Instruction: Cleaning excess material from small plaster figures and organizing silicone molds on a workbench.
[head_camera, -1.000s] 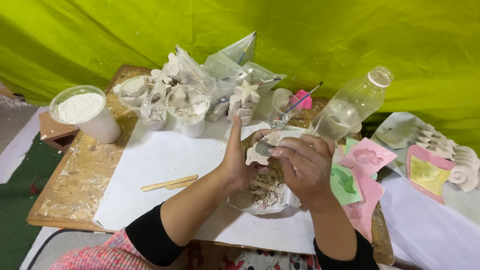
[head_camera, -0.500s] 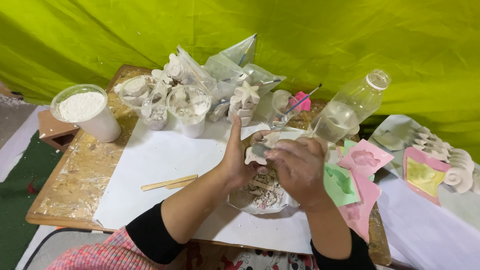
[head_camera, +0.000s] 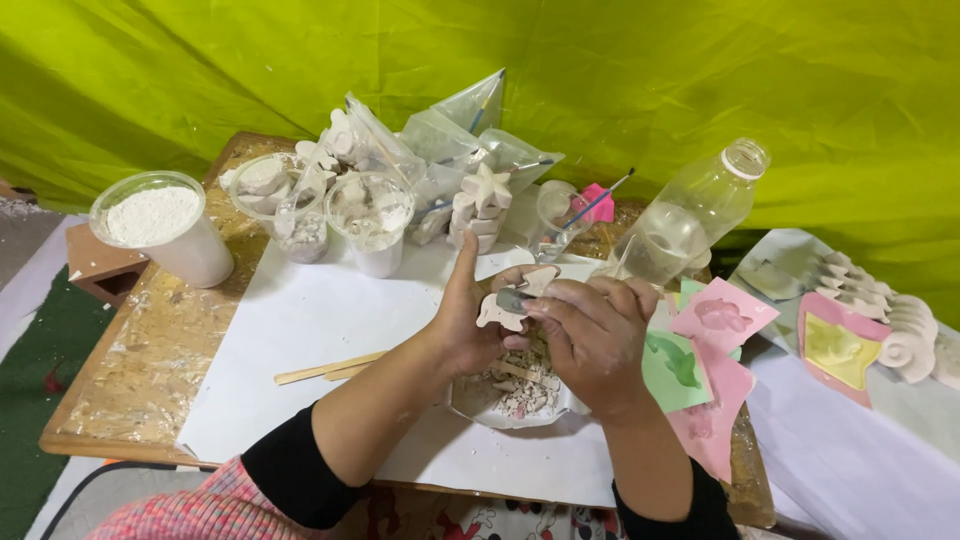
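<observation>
At the back of the table (head_camera: 150, 350), clear plastic bags (head_camera: 440, 140) stand bunched together, 1 with a thin blue-handled brush showing through it. In front of them stand 3 clear cups (head_camera: 370, 225) of white plaster scraps, and a white tub of powder (head_camera: 160, 225) stands apart at the left corner. A stack of white star-shaped casts (head_camera: 483, 205) rises beside the bags. A clear plastic bottle (head_camera: 690, 215), uncapped, leans at the right, near a small cup holding a brush (head_camera: 595, 205). 3 pink mould sheets (head_camera: 725, 320) and 1 green mould sheet (head_camera: 675, 365) lie overlapped at the right edge. 2 flat wooden sticks (head_camera: 325, 368) lie on the white paper (head_camera: 310, 320).

The left hand (head_camera: 465, 320) holds a pale plaster cast (head_camera: 510, 300) above a bowl of broken bits (head_camera: 515, 395); its thumb points up and its fingers curl behind the cast. The right hand (head_camera: 590, 335) has its fingers pressed together, pinching a small grey tool (head_camera: 515, 300) against the face of the cast.
</observation>
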